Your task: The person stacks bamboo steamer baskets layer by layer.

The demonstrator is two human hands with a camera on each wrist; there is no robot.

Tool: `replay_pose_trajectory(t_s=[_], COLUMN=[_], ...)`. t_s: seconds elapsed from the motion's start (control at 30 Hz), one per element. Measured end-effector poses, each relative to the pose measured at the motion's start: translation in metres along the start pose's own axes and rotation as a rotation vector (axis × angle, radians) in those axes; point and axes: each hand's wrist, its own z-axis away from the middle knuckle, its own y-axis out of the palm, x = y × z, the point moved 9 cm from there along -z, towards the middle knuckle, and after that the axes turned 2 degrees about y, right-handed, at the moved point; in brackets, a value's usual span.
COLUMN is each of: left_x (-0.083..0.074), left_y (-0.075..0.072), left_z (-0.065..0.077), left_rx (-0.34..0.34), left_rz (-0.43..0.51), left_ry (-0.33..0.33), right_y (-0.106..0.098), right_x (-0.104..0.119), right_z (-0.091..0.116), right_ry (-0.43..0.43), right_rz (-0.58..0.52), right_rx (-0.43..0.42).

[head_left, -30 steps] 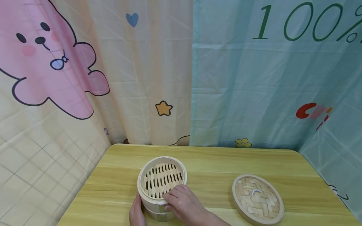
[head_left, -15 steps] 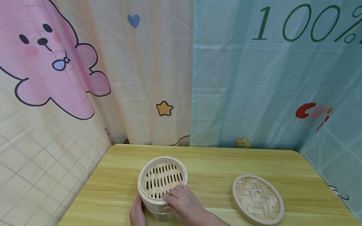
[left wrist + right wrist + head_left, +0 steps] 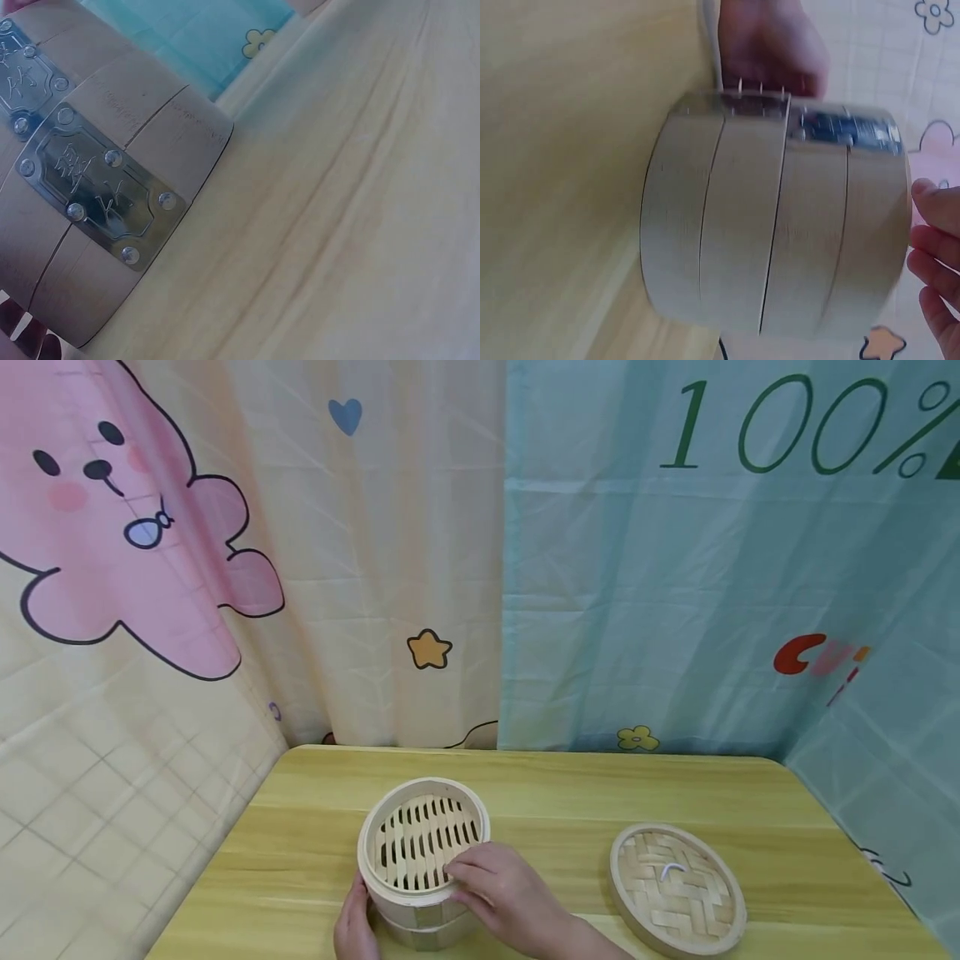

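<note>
A round bamboo steamer of two stacked tiers stands uncovered on the left part of the table, its slatted floor showing in the head view. Metal plates with rivets and engraved marks bridge the tier joints. Against the steamer's left side, my left hand holds the wall; part of its fingers is hidden. My right hand is at the near right rim, fingertips over the edge in the head view. In the right wrist view its thumb and loosely bent fingers sit right beside the rim.
The round woven bamboo lid with a small white loop lies on the wooden table to the right. Printed curtains hang behind the table and along both sides.
My right hand has shifted a little to the right across the steamer's rim, its fingers drawing away from the wall. The left hand stays at the side. The head view has shifted slightly.
</note>
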Motion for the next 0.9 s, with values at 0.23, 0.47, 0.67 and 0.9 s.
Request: replay_pose_trajectory(t_s=[0.23, 0.47, 0.67, 0.9], left_x=[-0.004, -0.020, -0.019, -0.019], left_y=[0.000, -0.001, -0.002, -0.002], left_z=[0.000, 0.010, 0.012, 0.011], left_rx=[-0.014, -0.003, 0.005, -0.002], left_rz=[0.081, 0.077, 0.079, 0.065], left_ry=[0.037, -0.006, -0.028, -0.015], right_y=[-0.031, -0.068, -0.100, -0.128], right_x=[-0.036, -0.077, -0.104, -0.118], right_z=[0.019, 0.066, 0.107, 0.137], right_ry=[0.137, 0.280, 0.393, 0.410], right_rz=[0.025, 0.112, 0.233, 0.343], right_rx=[-0.002, 0.026, 0.069, 0.068])
